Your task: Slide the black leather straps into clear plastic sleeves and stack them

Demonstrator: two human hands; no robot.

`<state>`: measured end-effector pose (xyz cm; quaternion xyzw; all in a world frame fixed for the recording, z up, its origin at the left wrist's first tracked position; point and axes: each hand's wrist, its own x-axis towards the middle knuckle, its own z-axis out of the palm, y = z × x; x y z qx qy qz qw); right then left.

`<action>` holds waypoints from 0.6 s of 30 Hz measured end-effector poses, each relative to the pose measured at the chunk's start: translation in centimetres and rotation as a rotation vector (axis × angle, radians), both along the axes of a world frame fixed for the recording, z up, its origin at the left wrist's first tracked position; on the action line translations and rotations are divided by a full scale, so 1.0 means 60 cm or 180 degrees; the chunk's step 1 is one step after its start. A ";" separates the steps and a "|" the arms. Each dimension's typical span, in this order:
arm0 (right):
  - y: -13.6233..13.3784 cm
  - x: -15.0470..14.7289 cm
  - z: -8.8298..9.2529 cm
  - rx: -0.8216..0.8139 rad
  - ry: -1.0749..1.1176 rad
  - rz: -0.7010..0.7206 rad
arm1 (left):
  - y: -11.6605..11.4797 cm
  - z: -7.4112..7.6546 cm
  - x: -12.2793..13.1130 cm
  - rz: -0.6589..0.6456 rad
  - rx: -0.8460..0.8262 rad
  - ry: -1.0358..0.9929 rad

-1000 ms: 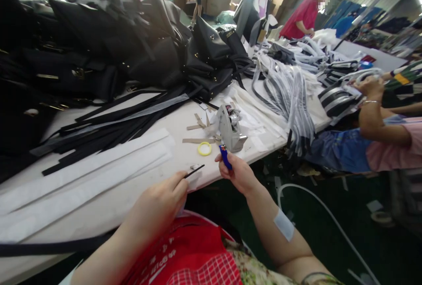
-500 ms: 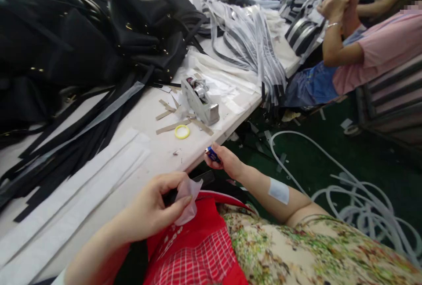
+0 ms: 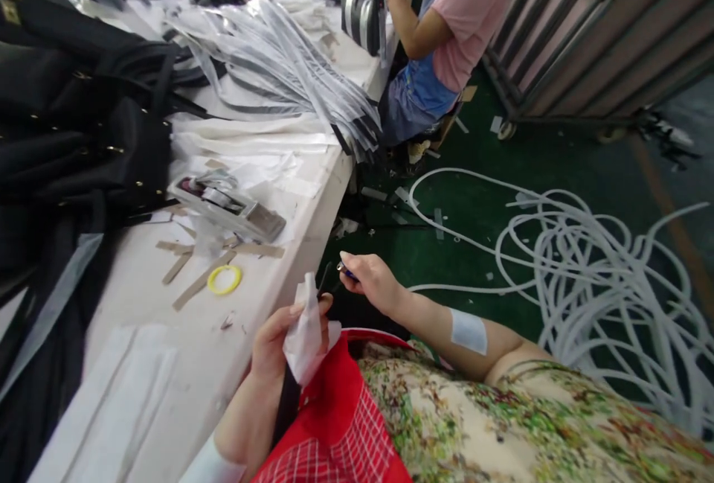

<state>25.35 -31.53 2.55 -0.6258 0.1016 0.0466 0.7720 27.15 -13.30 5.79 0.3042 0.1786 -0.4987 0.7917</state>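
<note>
Item in hand: a black strap (image 3: 288,402), which rises from the lap at the near edge of the counter (image 3: 139,304). The left hand (image 3: 276,345) has its grip closed on the strap together with a crumpled white film (image 3: 306,334). The film sits bunched just below the strap's tip, which leaves that tip bare and turned toward the right hand (image 3: 375,283); this appears deliberate, as the two hands are close together. The right grip is closed on a small blue-tipped item (image 3: 346,270), thumb on top. Most of this item is buried in the fist and cannot be identified. The strap's lower run is hidden between the left forearm and a red apron (image 3: 335,423). On the counter, left of the hands, lie a yellow ring (image 3: 224,280), cardboard strips (image 3: 179,267) and a tape dispenser (image 3: 231,209), all within arm's reach. Black bags (image 3: 83,133) are piled further left, cut off by the frame. Wrapped strap bundles (image 3: 290,74) overhang the far edge beside a seated co-worker (image 3: 468,14), whose hands are unclear. White tubing (image 3: 585,260) lies tangled on the floor to the right.
</note>
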 end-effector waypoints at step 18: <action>-0.005 0.003 0.002 0.0020 -0.0027 0.0237 | -0.012 0.002 -0.018 0.0244 0.0348 -0.0128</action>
